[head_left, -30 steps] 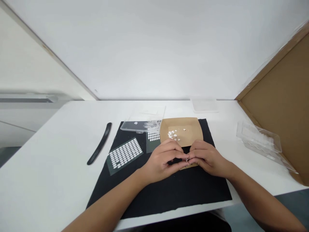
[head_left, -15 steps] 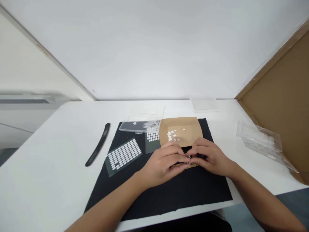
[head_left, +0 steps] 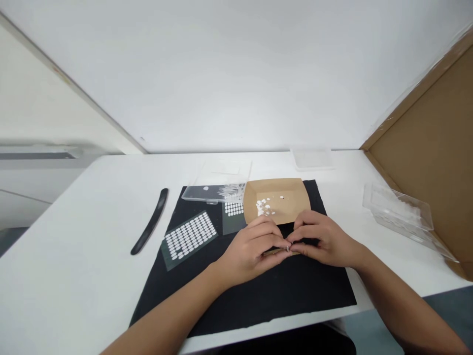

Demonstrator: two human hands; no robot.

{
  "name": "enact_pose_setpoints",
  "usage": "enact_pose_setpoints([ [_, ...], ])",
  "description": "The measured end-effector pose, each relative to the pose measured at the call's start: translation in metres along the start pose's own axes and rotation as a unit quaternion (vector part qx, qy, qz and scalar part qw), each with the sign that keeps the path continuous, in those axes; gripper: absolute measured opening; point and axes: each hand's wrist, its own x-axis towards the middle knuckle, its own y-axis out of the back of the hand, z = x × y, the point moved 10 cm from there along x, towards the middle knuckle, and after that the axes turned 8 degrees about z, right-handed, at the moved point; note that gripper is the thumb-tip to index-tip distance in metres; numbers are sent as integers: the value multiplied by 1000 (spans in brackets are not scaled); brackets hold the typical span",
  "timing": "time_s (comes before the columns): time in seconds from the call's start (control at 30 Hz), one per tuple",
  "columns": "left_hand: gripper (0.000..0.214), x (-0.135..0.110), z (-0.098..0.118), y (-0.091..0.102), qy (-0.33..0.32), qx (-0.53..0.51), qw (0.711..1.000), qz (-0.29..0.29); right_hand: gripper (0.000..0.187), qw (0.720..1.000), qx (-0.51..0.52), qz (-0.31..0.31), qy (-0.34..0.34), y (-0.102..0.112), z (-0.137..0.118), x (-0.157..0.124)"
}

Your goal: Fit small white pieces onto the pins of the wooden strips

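Observation:
My left hand (head_left: pixel 252 250) and my right hand (head_left: pixel 322 240) meet over the black mat (head_left: pixel 273 301), fingertips pinched together. Between them shows a tiny shiny piece (head_left: pixel 288 248), too small to name. Part of a tan strip or edge appears below the fingers, mostly covered by them. Just beyond the hands sits a brown paper tray (head_left: pixel 291 209) with a cluster of small white pieces (head_left: pixel 263 207) inside. To the left lies a dark sheet of white oval stickers (head_left: pixel 191 235); a second sticker sheet (head_left: pixel 233 217) is partly under a clear box.
An open clear plastic case (head_left: pixel 214 193) holds thin white pieces at the mat's back edge. A black curved file (head_left: pixel 150 222) rests on the white table at left. At right are clear boxes (head_left: pixel 401 209) near a cardboard panel (head_left: pixel 428 128). A translucent lid (head_left: pixel 313 159) lies by the wall.
My right fingertips have shifted slightly against the left ones, and the small shiny piece between them sits a little lower. Everything else stays in place.

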Motion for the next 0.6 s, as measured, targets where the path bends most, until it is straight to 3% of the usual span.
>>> enact_pose_setpoints([
  [0.3,12,-5,-1,-7,-12,12,1000,-26,7,1000,10,-22,-11,-5,2,1],
  [0.6,14,-6,6,-6,-57,62,996,-17,3,998,30,-48,-26,-10,2,1],
])
